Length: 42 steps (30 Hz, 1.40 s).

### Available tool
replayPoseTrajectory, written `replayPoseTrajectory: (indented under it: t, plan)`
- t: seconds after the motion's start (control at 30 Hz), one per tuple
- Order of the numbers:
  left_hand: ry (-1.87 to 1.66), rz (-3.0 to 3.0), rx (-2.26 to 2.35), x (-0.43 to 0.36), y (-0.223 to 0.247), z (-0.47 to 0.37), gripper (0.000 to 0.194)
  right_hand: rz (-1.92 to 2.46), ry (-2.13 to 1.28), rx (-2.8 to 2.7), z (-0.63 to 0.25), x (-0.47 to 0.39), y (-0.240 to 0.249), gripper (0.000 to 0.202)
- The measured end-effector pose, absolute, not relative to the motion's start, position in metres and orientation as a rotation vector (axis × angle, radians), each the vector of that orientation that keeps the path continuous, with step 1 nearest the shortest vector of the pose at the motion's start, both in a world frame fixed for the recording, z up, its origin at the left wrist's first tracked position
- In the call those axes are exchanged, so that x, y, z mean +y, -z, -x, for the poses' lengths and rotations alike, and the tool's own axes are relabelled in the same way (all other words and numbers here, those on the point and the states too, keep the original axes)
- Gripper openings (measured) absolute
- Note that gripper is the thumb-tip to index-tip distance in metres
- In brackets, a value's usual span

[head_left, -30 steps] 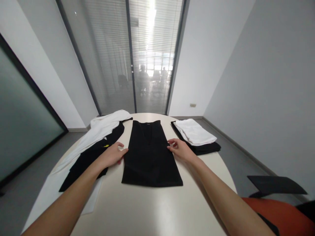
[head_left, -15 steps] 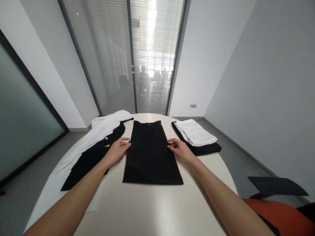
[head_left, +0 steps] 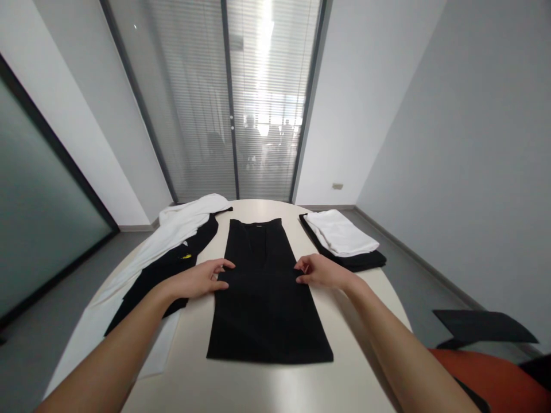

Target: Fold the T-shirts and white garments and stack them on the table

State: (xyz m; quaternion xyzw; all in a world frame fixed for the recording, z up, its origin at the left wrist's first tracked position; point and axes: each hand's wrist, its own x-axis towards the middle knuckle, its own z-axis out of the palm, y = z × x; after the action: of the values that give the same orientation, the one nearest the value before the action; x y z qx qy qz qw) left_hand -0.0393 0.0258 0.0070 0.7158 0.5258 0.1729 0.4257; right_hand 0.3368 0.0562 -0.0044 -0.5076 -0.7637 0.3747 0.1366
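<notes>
A black skirt lies flat down the middle of the table, its waistband and small label at the far end. My left hand is at the skirt's left edge, thumb and fingers apart, the tips touching the cloth. At the opposite edge is my right hand, its thumb and curled fingers also parted, tips on or just over the fabric. Neither hand visibly pinches the skirt.
Loose white and black clothes are heaped along the left side of the pale round table. To the right, a folded white garment rests on folded black cloth. An orange chair stands at the lower right.
The skirt has slid towards me, its near edge now lower in view. Both hands moved nearer with it, and my left thumb and fingers have spread apart.
</notes>
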Motion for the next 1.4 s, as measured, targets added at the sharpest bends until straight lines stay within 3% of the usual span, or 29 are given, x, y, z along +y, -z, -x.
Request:
replayPoseTrajectory:
  t: [0.17,0.27,0.47,0.63,0.87,1.17,1.4]
  plan:
    - [-0.210,-1.679,1.204,0.014,-0.024,0.039,0.062,1.346,-1.342,-2.244,-0.341,0.040,-0.014,0.041]
    - [-0.248,-1.679,1.123,0.010,-0.034,0.039,0.056,1.217,-1.355,-2.226,-0.342,0.035,-0.026,0.040]
    - [-0.786,-1.575,1.154,0.022,-0.037,0.030,0.060,1.103,-1.059,-1.929,-0.332,0.051,-0.018,0.040]
    - [-1.137,-1.320,1.160,0.045,-0.005,0.020,0.071,1.122,-0.941,-1.705,-0.318,0.074,0.017,0.043]
    - [-1.021,-1.445,1.254,0.060,0.032,0.025,0.068,1.201,-0.988,-1.870,-0.321,0.085,0.037,0.048]
    - [-0.450,-1.895,1.438,0.030,-0.005,0.032,0.065,1.206,-1.046,-2.168,-0.337,0.057,-0.002,0.040]
    - [-0.786,-1.860,1.374,0.025,-0.024,0.027,0.061,1.077,-1.023,-1.958,-0.336,0.061,-0.006,0.035]
